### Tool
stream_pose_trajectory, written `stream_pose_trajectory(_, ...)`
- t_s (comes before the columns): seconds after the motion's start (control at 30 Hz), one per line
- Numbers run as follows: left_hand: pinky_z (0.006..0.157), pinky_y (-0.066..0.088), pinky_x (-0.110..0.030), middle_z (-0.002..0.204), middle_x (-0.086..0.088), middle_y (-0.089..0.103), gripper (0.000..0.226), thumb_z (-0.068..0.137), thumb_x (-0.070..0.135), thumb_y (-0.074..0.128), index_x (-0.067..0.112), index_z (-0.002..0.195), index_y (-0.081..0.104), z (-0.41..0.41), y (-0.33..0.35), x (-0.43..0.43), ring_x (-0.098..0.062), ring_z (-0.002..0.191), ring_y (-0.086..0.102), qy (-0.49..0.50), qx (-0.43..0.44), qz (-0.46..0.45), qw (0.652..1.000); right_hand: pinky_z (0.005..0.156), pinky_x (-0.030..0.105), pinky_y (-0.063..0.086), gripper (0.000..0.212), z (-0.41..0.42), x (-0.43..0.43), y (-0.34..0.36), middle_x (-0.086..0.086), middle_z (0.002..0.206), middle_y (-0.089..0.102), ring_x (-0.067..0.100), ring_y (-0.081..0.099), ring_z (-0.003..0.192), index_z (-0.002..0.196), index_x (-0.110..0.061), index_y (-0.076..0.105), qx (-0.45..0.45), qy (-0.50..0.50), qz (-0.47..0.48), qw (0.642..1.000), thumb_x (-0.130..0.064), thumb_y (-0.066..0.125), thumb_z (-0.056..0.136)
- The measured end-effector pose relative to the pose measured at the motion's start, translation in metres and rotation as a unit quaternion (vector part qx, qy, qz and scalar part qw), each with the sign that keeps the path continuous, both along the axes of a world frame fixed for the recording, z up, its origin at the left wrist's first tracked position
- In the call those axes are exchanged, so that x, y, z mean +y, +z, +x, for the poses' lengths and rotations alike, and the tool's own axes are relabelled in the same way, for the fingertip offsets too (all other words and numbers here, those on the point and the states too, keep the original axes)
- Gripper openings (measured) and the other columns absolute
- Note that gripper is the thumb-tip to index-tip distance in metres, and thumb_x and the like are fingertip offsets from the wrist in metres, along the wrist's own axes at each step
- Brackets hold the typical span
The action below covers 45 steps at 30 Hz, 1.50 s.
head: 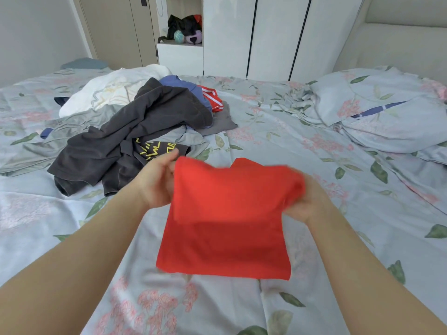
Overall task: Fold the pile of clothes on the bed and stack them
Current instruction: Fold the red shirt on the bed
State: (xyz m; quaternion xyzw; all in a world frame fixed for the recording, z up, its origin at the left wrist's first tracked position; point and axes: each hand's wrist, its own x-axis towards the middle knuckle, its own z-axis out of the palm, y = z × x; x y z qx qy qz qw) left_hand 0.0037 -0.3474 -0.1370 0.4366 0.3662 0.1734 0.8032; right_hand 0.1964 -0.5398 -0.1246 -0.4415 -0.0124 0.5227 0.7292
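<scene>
**Red garment (227,228) held over the bed (290,151)**

Pinches the garment's top left edge with the left hand (157,182), thumb on top. Grips the top right corner with the right hand (308,204), fingers curled, blurred. Holds the cloth doubled over, low above the floral sheet — contact unclear. Beyond the left hand, on the bed: unfolded pile (135,126) of dark grey, white, blue and red-striped clothes. Far right, pillows (377,110); behind, white wardrobe (271,37).

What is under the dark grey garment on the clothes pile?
Poking out from under the dark grey garment: a black shirt with yellow print, a light grey garment and a blue garment. Anything beneath its middle is covered.
</scene>
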Motion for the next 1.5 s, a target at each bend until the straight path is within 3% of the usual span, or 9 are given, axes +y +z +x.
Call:
stream_pose_trajectory(0.1,0.077,0.046,-0.035,0.096,-0.008,0.057,0.064,0.092,0.066,0.028,0.010,0.104,0.057,0.028,-0.007,0.006,-0.024,0.085,0.058,0.024,0.041,-0.056,0.997,0.072,0.038,0.058,0.039,0.014,0.029,-0.005,0.024,0.119,0.061,0.033,0.068,0.093,0.131,0.003,0.043,0.140,-0.158,0.101,0.972,-0.020,0.041,0.101)
stream_pose_trajectory(0.17,0.074,0.049,-0.037,0.091,-0.008,0.060,0.058,0.093,0.062,0.037,0.009,0.106,0.058,0.033,-0.019,-0.004,-0.023,0.079,0.059,0.009,0.133,-0.015,0.991,0.091,0.042,0.049,0.048,0.014,0.031,-0.019,0.015,0.136,0.046,0.033,0.056,0.115,0.145,-0.015,0.027,0.061,-0.154,0.019,0.986,-0.025,0.042,0.100)
stream_pose_trajectory(0.33,0.070,0.052,-0.039,0.125,-0.012,0.056,0.069,0.090,0.023,0.064,0.015,0.146,0.025,0.011,-0.051,-0.013,-0.026,0.089,0.061,0.023,0.200,0.102,0.974,0.052,0.024,0.035,0.015,-0.003,0.010,-0.071,0.002,0.071,0.045,0.015,0.043,0.057,0.081,-0.021,0.048,-0.282,-0.068,-0.245,0.925,-0.011,0.057,0.087)
stream_pose_trajectory(0.47,0.064,0.050,-0.033,0.105,-0.011,0.064,0.046,0.087,0.016,0.067,0.011,0.127,0.044,-0.014,-0.056,-0.036,-0.024,0.082,0.064,-0.009,0.222,0.123,0.967,0.080,0.041,0.054,0.015,-0.019,-0.009,-0.079,0.010,0.092,0.066,0.028,0.065,0.085,0.096,-0.009,0.059,-0.313,-0.029,-0.264,0.912,-0.016,0.066,0.085)
stream_pose_trajectory(0.8,0.063,0.046,-0.028,0.085,-0.010,0.066,0.011,0.093,0.018,0.059,0.009,0.092,0.065,-0.053,-0.065,-0.092,-0.021,0.075,0.059,0.101,0.129,0.257,0.952,0.075,0.040,0.049,0.016,-0.050,-0.052,-0.072,0.009,0.084,0.064,0.024,0.058,0.077,0.081,-0.005,0.062,-0.360,-0.094,-0.218,0.902,-0.016,0.058,0.092)
stream_pose_trajectory(1.03,0.068,0.042,-0.031,0.089,-0.004,0.062,0.014,0.096,0.027,0.052,0.014,0.098,0.056,-0.055,-0.071,-0.100,-0.024,0.084,0.059,0.015,0.271,0.380,0.884,0.088,0.044,0.052,0.011,-0.059,-0.063,-0.081,0.009,0.090,0.069,0.028,0.066,0.089,0.081,-0.015,0.063,-0.390,-0.004,-0.262,0.883,-0.020,0.059,0.090)
stream_pose_trajectory(1.23,0.066,0.047,-0.030,0.093,-0.007,0.061,0.025,0.091,0.034,0.061,0.011,0.100,0.055,-0.057,-0.071,-0.090,-0.025,0.084,0.061,-0.003,0.307,0.324,0.895,0.063,0.031,0.039,0.010,-0.055,-0.061,-0.079,0.002,0.073,0.057,0.017,0.052,0.066,0.078,-0.013,0.054,-0.438,0.041,-0.320,0.839,-0.017,0.055,0.086)
stream_pose_trajectory(1.33,0.080,0.051,-0.035,0.101,-0.009,0.066,0.033,0.087,0.034,0.066,0.007,0.104,0.059,-0.044,-0.060,-0.080,-0.027,0.091,0.064,0.031,0.246,0.235,0.940,0.074,0.033,0.044,0.019,-0.045,-0.051,-0.077,0.001,0.089,0.057,0.015,0.053,0.078,0.102,-0.013,0.049,-0.408,0.012,-0.303,0.861,-0.022,0.059,0.088)
stream_pose_trajectory(1.5,0.063,0.052,-0.034,0.085,-0.014,0.071,0.028,0.084,0.030,0.069,0.005,0.096,0.068,-0.021,-0.051,-0.054,-0.027,0.074,0.067,0.019,0.198,0.067,0.978,0.089,0.040,0.051,0.040,-0.024,-0.021,-0.076,0.013,0.109,0.065,0.030,0.063,0.099,0.116,-0.001,0.056,-0.303,0.018,-0.273,0.913,-0.026,0.066,0.087)
